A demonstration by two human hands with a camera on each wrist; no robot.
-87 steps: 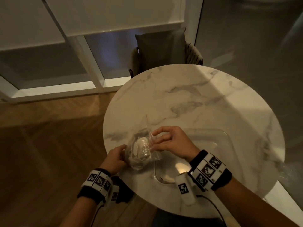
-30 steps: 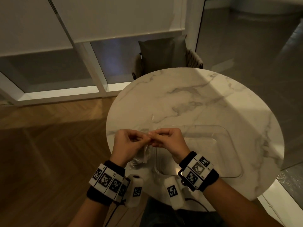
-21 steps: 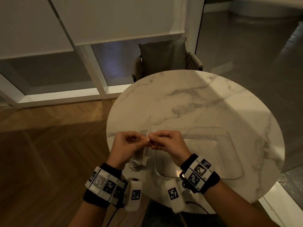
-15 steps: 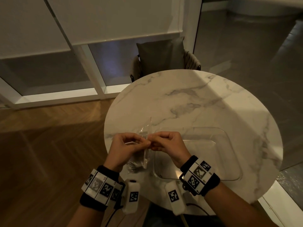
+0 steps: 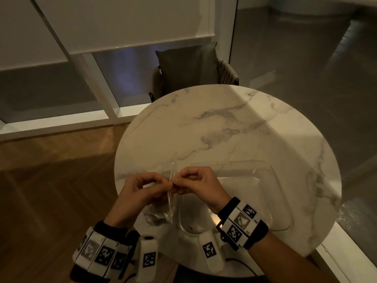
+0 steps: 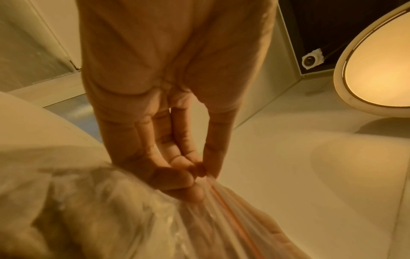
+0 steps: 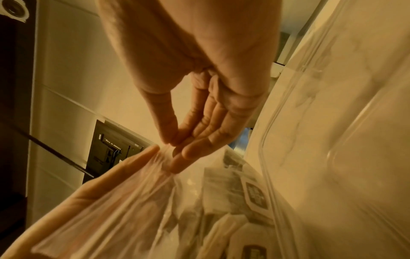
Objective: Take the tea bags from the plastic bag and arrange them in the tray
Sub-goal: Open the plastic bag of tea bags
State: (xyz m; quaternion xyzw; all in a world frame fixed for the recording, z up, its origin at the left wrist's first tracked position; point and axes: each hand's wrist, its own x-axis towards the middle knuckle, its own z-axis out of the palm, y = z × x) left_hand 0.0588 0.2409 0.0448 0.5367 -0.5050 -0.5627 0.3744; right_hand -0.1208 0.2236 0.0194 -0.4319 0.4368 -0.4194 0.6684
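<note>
A clear plastic bag point(image 5: 163, 211) hangs above the near left part of the round marble table point(image 5: 224, 129). My left hand point(image 5: 146, 187) and right hand point(image 5: 193, 180) meet over it, each pinching one side of the bag's top edge. In the left wrist view my left hand point(image 6: 199, 173) nips the gathered plastic bag point(image 6: 133, 219) between thumb and fingertips. In the right wrist view my right hand point(image 7: 175, 145) does the same, and several tea bags point(image 7: 239, 210) with printed tags show through the plastic bag point(image 7: 133, 201). A clear tray point(image 5: 265, 201) lies just right of the bag.
A chair with a dark cushion point(image 5: 187, 66) stands at the table's far side, in front of a window with a lowered blind point(image 5: 122, 23). Wood floor point(image 5: 51, 190) lies to the left of the table.
Earlier my left hand held the bag low while the right pinched its top. Both hands now pinch the top edge together, and the bag has turned edge-on, hanging below them.
</note>
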